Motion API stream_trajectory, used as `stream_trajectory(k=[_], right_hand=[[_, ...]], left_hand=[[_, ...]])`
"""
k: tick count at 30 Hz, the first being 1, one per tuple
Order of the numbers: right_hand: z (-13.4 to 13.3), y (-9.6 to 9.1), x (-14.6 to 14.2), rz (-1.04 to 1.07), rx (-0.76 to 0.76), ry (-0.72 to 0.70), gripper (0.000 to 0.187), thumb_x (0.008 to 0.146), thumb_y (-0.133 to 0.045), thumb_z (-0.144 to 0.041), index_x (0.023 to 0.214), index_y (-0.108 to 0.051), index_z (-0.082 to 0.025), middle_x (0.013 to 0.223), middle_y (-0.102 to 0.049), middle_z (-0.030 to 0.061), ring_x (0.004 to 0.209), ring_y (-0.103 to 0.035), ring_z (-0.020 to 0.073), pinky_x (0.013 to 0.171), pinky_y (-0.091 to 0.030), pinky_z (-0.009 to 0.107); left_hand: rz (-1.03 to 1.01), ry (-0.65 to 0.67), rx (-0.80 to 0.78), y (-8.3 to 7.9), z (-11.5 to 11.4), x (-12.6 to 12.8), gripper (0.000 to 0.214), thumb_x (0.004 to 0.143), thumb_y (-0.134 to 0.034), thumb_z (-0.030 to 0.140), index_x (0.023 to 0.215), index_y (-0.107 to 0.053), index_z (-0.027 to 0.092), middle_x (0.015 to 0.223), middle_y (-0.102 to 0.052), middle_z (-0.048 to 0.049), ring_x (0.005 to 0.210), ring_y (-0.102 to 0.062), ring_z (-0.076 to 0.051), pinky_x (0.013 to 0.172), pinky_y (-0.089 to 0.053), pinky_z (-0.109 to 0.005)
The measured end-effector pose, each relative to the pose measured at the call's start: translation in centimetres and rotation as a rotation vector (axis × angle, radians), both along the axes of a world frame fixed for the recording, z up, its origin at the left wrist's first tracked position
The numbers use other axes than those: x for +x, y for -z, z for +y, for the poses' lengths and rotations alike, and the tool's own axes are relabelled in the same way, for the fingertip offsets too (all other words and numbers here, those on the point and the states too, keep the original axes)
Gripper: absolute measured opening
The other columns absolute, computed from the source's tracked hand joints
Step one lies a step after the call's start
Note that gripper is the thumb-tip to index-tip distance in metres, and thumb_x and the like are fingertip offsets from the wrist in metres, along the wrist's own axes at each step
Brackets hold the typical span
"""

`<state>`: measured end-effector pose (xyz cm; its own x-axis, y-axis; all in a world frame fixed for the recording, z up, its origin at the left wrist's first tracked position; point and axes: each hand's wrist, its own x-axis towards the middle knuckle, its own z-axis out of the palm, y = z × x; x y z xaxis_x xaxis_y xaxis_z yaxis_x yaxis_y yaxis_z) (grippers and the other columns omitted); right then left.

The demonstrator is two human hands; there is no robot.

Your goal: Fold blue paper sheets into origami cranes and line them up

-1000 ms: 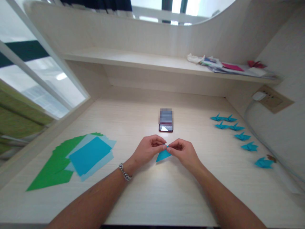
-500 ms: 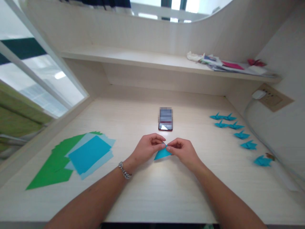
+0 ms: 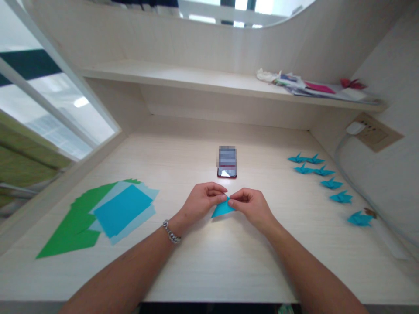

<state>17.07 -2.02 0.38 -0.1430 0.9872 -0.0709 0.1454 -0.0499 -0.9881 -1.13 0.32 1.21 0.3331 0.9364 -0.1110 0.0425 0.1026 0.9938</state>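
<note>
A small piece of folded blue paper (image 3: 222,210), roughly triangular, is held between my two hands just above the desk. My left hand (image 3: 207,199) pinches its upper left side between thumb and fingers. On the other side, my right hand (image 3: 250,204) grips the upper right edge the same way, its fingertips close to the left thumb. The fingers hide part of the paper's top. A silver chain bracelet (image 3: 171,232) circles my left wrist. Just beyond the hands lies a phone (image 3: 227,162) with its screen lit.
Blue paper sheets (image 3: 123,210) lie fanned over green sheets (image 3: 70,226) at the left. Several folded blue paper cranes (image 3: 331,183) line the right side, near a white cable (image 3: 347,174) plugged into a wall socket (image 3: 375,132). A shelf (image 3: 196,78) with papers (image 3: 314,89) spans the back.
Both hands keep their pinch on the blue paper with almost no movement. The whole view has shifted very slightly; nothing was let go or picked up.
</note>
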Motion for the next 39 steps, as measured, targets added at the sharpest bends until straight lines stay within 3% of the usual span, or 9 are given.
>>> stream_trajectory(k=[6,12,18,24,28,39], right_hand=[[0.0,-0.1,-0.1,-0.010,0.008,0.014,0.016,0.067,-0.073,-0.027,0.078,-0.070,-0.016,0.072,-0.070,0.0042,0.064,-0.063,0.0156,0.061,-0.050,0.029],[0.1,0.0,-0.1,0.026,-0.011,0.040,0.020,0.065,-0.074,-0.029,0.078,-0.070,-0.015,0.072,-0.071,0.0047,0.064,-0.064,0.0166,0.062,-0.051,0.030],[0.2,-0.2,-0.1,0.066,0.017,0.099,0.022,0.064,-0.075,-0.033,0.074,-0.068,-0.015,0.072,-0.071,0.0058,0.065,-0.065,0.0173,0.062,-0.052,0.030],[0.1,-0.4,-0.2,0.061,0.016,0.089,0.022,0.064,-0.075,-0.035,0.074,-0.068,-0.016,0.071,-0.071,0.0047,0.065,-0.066,0.0174,0.062,-0.053,0.031],[0.0,-0.5,-0.2,0.069,0.016,0.096,0.022,0.065,-0.075,-0.034,0.075,-0.068,-0.016,0.072,-0.071,0.0052,0.066,-0.066,0.0176,0.063,-0.053,0.032],[-0.1,-0.4,-0.3,0.033,0.036,0.065,0.018,0.066,-0.073,-0.032,0.074,-0.068,-0.017,0.071,-0.070,0.0039,0.064,-0.064,0.0160,0.062,-0.051,0.030]], left_hand=[[-0.022,-0.016,0.035,-0.1,-0.1,0.2,0.019,0.071,-0.070,0.018,0.088,-0.066,0.013,0.073,-0.070,-0.0052,0.066,-0.063,-0.014,0.063,-0.050,-0.026],[-0.031,-0.054,0.019,-0.2,-0.2,0.5,0.017,0.078,-0.062,0.019,0.093,-0.065,0.014,0.060,-0.061,0.0010,0.053,-0.054,-0.009,0.050,-0.043,-0.021],[-0.027,0.089,0.009,-0.1,-0.9,0.8,0.031,0.072,-0.070,0.023,0.100,-0.061,0.013,0.074,-0.069,-0.0041,0.065,-0.064,-0.015,0.062,-0.051,-0.027],[-0.030,0.122,-0.004,-0.4,-1.0,0.9,0.029,0.067,-0.072,0.018,0.094,-0.061,0.012,0.069,-0.068,-0.0038,0.061,-0.064,-0.015,0.061,-0.051,-0.028],[-0.038,0.104,-0.015,-0.3,-0.8,0.8,0.023,0.073,-0.069,0.026,0.090,-0.064,0.012,0.073,-0.068,-0.0052,0.064,-0.063,-0.015,0.062,-0.051,-0.028],[0.100,0.021,0.140,0.0,-0.5,0.7,0.020,0.080,-0.062,0.034,0.075,-0.068,0.014,0.069,-0.065,-0.0029,0.062,-0.056,-0.013,0.056,-0.044,-0.024]])
